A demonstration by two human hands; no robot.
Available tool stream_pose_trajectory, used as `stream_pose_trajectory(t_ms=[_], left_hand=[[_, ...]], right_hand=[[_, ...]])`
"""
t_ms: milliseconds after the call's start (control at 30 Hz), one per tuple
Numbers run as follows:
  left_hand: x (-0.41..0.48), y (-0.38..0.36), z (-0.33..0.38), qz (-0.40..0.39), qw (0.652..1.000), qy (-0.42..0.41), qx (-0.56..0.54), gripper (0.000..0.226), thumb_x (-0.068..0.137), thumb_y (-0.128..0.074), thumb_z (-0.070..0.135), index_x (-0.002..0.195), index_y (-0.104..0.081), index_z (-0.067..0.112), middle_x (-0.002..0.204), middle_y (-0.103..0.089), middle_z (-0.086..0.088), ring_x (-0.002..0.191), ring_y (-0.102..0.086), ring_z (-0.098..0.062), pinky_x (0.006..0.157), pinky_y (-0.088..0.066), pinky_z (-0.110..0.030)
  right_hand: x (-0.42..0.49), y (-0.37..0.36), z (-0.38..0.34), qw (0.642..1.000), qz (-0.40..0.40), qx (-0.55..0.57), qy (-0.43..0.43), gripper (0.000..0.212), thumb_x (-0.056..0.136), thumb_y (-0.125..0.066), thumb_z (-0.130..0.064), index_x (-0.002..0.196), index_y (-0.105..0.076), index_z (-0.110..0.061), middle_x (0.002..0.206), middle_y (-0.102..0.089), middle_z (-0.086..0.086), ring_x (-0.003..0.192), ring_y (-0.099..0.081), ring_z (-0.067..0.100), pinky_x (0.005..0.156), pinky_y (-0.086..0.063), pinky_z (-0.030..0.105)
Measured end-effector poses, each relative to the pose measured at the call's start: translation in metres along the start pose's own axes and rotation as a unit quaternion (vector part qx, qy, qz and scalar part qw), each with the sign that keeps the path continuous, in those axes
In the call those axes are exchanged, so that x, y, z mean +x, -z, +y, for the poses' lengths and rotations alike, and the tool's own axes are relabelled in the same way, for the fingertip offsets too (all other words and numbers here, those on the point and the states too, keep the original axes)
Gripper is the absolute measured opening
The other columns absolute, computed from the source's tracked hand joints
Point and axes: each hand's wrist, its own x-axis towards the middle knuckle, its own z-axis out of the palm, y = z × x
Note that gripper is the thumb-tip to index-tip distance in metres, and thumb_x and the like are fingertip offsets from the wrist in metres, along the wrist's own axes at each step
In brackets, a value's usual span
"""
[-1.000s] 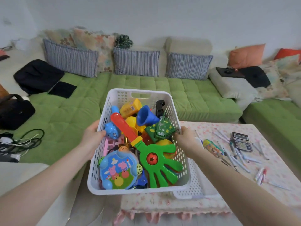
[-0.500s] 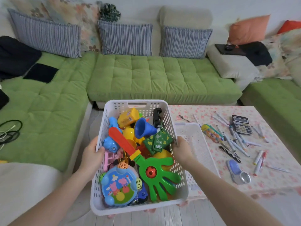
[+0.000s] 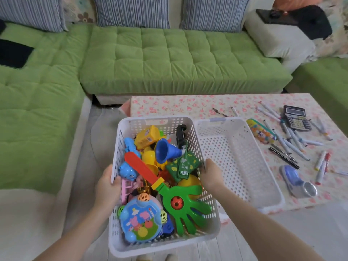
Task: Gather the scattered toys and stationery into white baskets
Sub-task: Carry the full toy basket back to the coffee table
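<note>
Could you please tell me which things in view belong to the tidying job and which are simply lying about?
Job in hand: toy-filled basket, gripped by left hand and right hand; empty basket; markers; calculator; pencil case.

Lying about: striped cushions; black cloth; green sofa.

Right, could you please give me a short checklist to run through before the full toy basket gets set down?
1. Left hand grips the toy basket by its left wall: ok.
2. Right hand grips the right wall: ok.
3. No toy hangs over the rim: ok.
4. Floor under the toy basket is free: cannot tell, the basket hides it.
5. Empty basket sits on the table, ready for stationery: ok.
6. Pens and calculator gathered: not ok, they lie loose on the table.
</note>
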Motion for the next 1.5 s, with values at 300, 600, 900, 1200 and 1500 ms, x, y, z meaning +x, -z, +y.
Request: stream_pose_trajectory(t_ms=[300,600,900,1200,1500], left_hand=[[0.031,-0.024,-0.023,0.000,1.000,0.001,0.007,0.041,0.092,-0.040,-0.002,0.132,-0.045,0.007,0.125,-0.056,-0.013,0.112,-0.052,-0.028,0.090,-0.042,-0.038],[0.035,-0.034,-0.032,-0.010,1.000,0.017,-0.001,0.040,0.093,-0.039,0.000,0.132,-0.045,0.009,0.125,-0.055,-0.013,0.110,-0.054,-0.029,0.087,-0.045,-0.038],[0.039,-0.047,-0.030,-0.017,0.999,0.019,-0.028,0.042,0.094,-0.037,-0.002,0.136,-0.040,0.004,0.130,-0.052,-0.013,0.116,-0.050,-0.025,0.090,-0.041,-0.029],[0.044,-0.050,-0.036,-0.022,0.999,0.025,-0.024,0.041,0.095,-0.037,0.000,0.135,-0.041,0.005,0.128,-0.053,-0.014,0.116,-0.052,-0.028,0.090,-0.045,-0.035],[0.044,-0.051,-0.023,-0.048,0.998,0.020,0.047,0.034,0.094,-0.035,-0.003,0.128,-0.038,-0.003,0.125,-0.052,-0.019,0.101,-0.052,-0.025,0.080,-0.040,-0.029]], right_hand=[[0.032,-0.024,-0.001,0.999,-0.006,-0.029,-0.025,0.011,0.091,-0.036,0.003,0.086,-0.041,-0.005,0.082,-0.050,0.010,0.076,-0.046,0.024,0.055,-0.032,0.027],[0.034,-0.020,-0.006,0.988,-0.022,-0.154,-0.021,0.025,0.089,-0.038,0.006,0.109,-0.051,0.000,0.108,-0.060,0.018,0.094,-0.059,0.030,0.069,-0.044,0.033],[0.041,-0.022,-0.002,0.981,-0.012,-0.193,-0.022,0.026,0.088,-0.035,0.010,0.108,-0.050,0.000,0.107,-0.061,0.018,0.097,-0.060,0.031,0.068,-0.043,0.032],[0.047,-0.032,0.003,0.981,0.000,-0.193,-0.024,0.027,0.089,-0.035,0.010,0.110,-0.048,-0.001,0.106,-0.062,0.018,0.097,-0.061,0.031,0.074,-0.049,0.035],[0.048,-0.044,0.002,0.983,-0.001,-0.174,-0.054,0.030,0.093,-0.027,0.009,0.120,-0.038,0.002,0.114,-0.059,0.019,0.104,-0.060,0.032,0.083,-0.048,0.036]])
